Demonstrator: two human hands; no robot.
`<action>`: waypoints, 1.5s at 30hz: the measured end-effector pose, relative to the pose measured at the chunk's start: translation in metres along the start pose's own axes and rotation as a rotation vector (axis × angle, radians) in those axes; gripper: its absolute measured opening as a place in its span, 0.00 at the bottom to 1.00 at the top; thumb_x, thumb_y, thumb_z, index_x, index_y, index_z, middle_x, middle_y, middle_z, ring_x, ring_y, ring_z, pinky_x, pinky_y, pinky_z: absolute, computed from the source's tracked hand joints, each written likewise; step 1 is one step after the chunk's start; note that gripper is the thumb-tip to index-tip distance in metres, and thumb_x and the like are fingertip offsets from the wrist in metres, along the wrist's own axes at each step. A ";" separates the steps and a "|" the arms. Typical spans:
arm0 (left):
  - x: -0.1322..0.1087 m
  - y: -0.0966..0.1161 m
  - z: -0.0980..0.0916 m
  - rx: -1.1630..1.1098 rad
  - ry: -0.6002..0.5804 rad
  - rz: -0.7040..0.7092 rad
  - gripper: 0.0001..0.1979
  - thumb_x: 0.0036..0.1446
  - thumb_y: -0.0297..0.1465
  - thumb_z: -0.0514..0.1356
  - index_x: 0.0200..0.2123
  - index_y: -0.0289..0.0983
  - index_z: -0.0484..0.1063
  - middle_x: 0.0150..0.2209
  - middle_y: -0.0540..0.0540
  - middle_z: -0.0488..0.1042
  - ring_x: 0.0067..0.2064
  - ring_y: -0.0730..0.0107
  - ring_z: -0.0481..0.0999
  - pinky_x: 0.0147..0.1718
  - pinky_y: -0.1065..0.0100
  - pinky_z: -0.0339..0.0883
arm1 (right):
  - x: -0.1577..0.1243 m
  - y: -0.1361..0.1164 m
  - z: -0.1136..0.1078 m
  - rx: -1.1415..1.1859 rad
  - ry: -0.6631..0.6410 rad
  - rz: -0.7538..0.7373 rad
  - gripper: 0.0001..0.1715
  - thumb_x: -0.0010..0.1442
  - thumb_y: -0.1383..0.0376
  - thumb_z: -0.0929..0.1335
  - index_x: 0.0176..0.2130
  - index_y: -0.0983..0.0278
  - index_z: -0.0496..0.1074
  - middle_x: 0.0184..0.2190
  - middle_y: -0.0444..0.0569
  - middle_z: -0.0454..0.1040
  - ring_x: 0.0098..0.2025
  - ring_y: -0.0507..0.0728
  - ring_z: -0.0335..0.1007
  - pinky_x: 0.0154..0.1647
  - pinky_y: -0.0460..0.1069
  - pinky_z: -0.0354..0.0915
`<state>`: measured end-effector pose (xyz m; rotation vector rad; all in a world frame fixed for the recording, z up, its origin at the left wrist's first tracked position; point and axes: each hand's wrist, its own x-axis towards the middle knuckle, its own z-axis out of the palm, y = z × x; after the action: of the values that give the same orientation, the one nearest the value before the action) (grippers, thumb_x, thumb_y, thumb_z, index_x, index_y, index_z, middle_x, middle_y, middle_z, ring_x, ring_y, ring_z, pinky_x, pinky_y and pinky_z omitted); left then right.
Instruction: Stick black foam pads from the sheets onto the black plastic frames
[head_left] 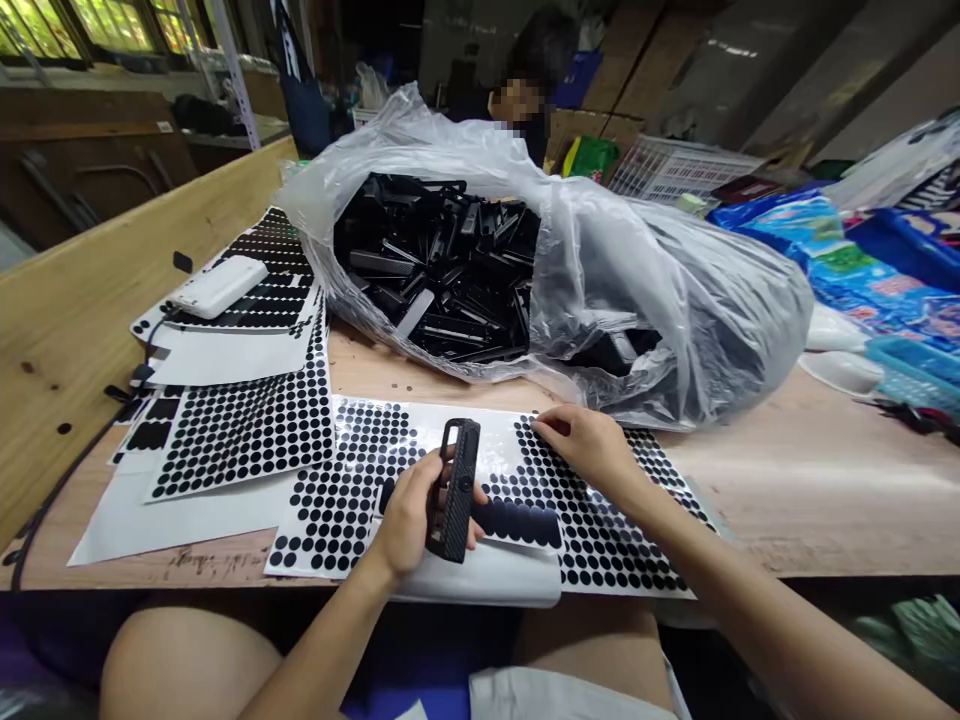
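Note:
My left hand point(409, 515) grips a black plastic frame point(461, 495) with a carbon-like textured side and a long opening, held upright above the sheets. My right hand point(589, 440) reaches onto a white sheet of round black stickers point(615, 540), thumb and forefinger pinched at its upper part; whether a sticker is between the fingertips is too small to see. Several stickers are gone from the sheet's middle. Under my left hand lies a smaller sheet with a strip of larger black pieces point(517, 522), its white lower part point(480, 575) curling over the table edge.
A large clear plastic bag point(667, 290), full of black plastic parts point(442, 270), lies open behind the sheets. More sticker sheets point(247, 430) and a white power bank point(221, 287) with a cable are at left, beside a wooden board point(142, 250). A blue basket point(915, 370) stands right. A person sits opposite.

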<state>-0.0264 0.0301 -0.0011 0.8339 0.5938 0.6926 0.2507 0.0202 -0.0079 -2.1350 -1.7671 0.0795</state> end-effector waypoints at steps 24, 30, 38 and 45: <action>-0.001 -0.001 0.003 0.068 0.082 -0.011 0.27 0.58 0.55 0.58 0.34 0.35 0.72 0.20 0.46 0.76 0.19 0.63 0.75 0.21 0.66 0.69 | -0.030 -0.103 -0.041 1.092 -0.581 0.288 0.27 0.43 0.43 0.80 0.28 0.63 0.78 0.27 0.46 0.75 0.30 0.54 0.71 0.31 0.49 0.70; -0.001 -0.002 0.003 0.116 0.070 -0.011 0.27 0.61 0.55 0.57 0.38 0.36 0.73 0.17 0.49 0.74 0.19 0.62 0.75 0.20 0.65 0.69 | -0.029 -0.119 -0.040 1.109 -0.578 0.278 0.26 0.42 0.45 0.80 0.26 0.63 0.78 0.24 0.44 0.73 0.26 0.51 0.66 0.29 0.48 0.65; 0.001 -0.002 0.004 0.128 0.061 -0.003 0.26 0.62 0.54 0.55 0.41 0.35 0.74 0.20 0.47 0.77 0.19 0.62 0.76 0.20 0.65 0.71 | -0.029 -0.119 -0.043 1.046 -0.553 0.256 0.21 0.43 0.50 0.81 0.26 0.63 0.78 0.22 0.43 0.73 0.26 0.53 0.67 0.31 0.49 0.64; 0.001 -0.004 0.003 0.116 0.063 0.002 0.27 0.60 0.56 0.56 0.39 0.36 0.73 0.19 0.48 0.76 0.18 0.65 0.74 0.19 0.68 0.69 | -0.029 -0.122 -0.045 0.875 -0.474 0.172 0.23 0.47 0.47 0.79 0.26 0.63 0.78 0.22 0.44 0.75 0.27 0.54 0.68 0.30 0.49 0.62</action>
<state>-0.0222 0.0277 -0.0030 0.9236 0.6949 0.6932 0.1424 -0.0008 0.0670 -1.6474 -1.3476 1.2386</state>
